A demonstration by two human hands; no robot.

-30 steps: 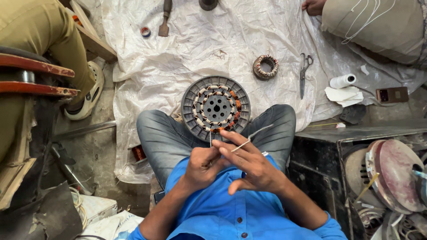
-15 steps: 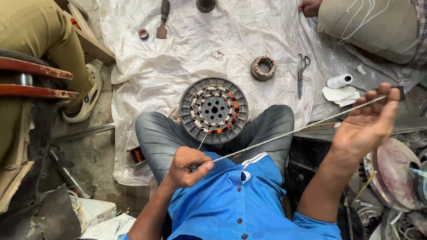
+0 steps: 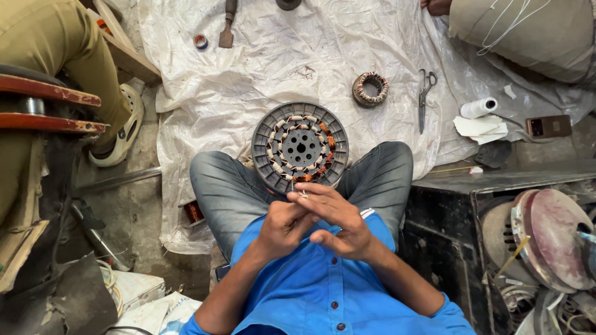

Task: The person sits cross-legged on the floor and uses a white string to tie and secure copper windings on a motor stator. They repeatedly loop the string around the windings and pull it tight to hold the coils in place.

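Note:
A round grey fan stator (image 3: pixel 300 147) with copper and white-wrapped coils rests between my knees on white plastic sheeting (image 3: pixel 248 80). My left hand (image 3: pixel 280 228) and my right hand (image 3: pixel 338 218) are pressed together just below the stator's near edge. Both pinch a thin pale wire (image 3: pixel 294 186) that runs up to the coils. The right hand's fingers lie over the left hand's. My blue shirt fills the lower middle of the view.
On the sheeting lie a small copper-wound ring (image 3: pixel 370 89), scissors (image 3: pixel 425 93), a white paper roll (image 3: pixel 478 107), a phone (image 3: pixel 548 126), a chisel (image 3: pixel 226 28) and a tape roll (image 3: pixel 200 41). Another person's shoe (image 3: pixel 121 133) is left; a black metal box (image 3: pixel 472 211) is right.
Half a second ago my right hand was stretched far out to the right, pulling the wire taut. It has come back to meet the left hand at the stator.

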